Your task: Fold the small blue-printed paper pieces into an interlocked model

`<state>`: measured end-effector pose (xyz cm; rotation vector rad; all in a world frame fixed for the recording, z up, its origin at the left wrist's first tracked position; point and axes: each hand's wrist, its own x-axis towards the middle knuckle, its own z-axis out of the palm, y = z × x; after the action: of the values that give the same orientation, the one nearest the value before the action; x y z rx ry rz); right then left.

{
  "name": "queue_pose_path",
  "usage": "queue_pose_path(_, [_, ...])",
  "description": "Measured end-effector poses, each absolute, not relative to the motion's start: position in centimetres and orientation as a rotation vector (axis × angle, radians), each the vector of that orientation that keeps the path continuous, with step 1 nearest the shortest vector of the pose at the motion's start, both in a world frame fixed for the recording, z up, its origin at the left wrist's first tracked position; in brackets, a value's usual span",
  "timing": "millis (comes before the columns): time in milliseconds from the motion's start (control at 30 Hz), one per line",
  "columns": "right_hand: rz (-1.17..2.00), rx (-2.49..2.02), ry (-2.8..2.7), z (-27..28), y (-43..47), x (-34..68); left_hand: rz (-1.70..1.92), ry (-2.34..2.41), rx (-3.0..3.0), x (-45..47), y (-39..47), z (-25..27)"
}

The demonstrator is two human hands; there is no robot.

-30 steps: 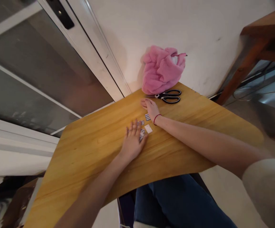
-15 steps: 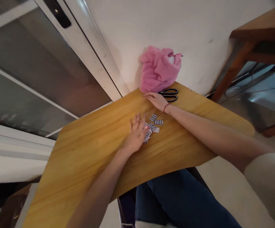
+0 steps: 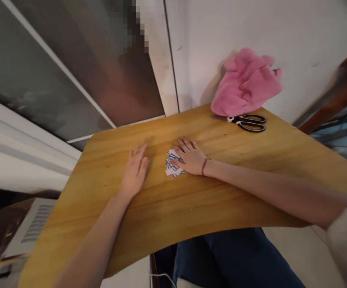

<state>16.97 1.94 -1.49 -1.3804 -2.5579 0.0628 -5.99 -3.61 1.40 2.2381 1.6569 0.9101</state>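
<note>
A small heap of white paper pieces with blue stripes (image 3: 172, 165) lies near the middle of the wooden table (image 3: 221, 200). My right hand (image 3: 191, 156), with a red string at the wrist, rests flat beside and partly over the heap, fingers spread. To the left of the heap my left hand (image 3: 135, 170) lies flat on the bare wood, fingers together, touching none of the pieces. Neither hand holds anything.
Black-handled scissors (image 3: 248, 122) lie at the table's far right, next to a crumpled pink cloth (image 3: 247, 84) against the white wall. A glass door panel (image 3: 56, 68) stands left of the table. My blue-trousered legs (image 3: 233, 260) show below the near edge.
The scattered paper pieces are now gathered into one heap under my right hand, which came back from near the scissors. My left hand slid left, off the pieces. The view shifted left.
</note>
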Motion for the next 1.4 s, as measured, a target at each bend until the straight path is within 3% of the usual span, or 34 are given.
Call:
queue_pose_path(167, [0.317,-1.112,-2.573,-0.9,4.0,12.9,0.358,1.531,2.547,-4.4,-4.0,0.5])
queue_pose_path(367, [0.181,-0.735,-2.809,-1.6,2.4,17.4,0.083,1.605,2.634,-4.1,-5.4,0.4])
queue_pose_path(600, [0.07,-1.241,-2.657,-1.5,3.4,30.2,0.121,2.131,2.348,-13.3,-7.1,-0.1])
queue_pose_path(733, [0.01,-1.489,-2.532,-1.0,6.1,27.1,0.125,2.125,2.216,-9.9,-1.3,0.0])
queue_pose_path(900, [0.096,-1.232,-2.732,-0.8,3.9,19.8,0.139,1.559,2.484,2.3,0.1,0.6])
queue_pose_path(1033, [0.088,-0.884,-2.874,-0.6,-1.1,26.8,0.017,1.261,2.71,0.8,-6.7,1.1])
queue_pose_path(1200, [-0.044,-1.248,-2.649,-0.4,-0.1,33.9,0.067,1.706,2.57,-7.3,-7.4,0.7])
queue_pose_path(1300, [-0.004,-1.433,-2.569,-0.6,2.7,28.8,0.168,1.91,2.298,-4.7,-2.6,0.3])
queue_pose_path(1400, [0.093,-1.222,-2.659,-0.8,2.1,22.0,0.323,1.916,2.153,1.7,0.3,0.2])
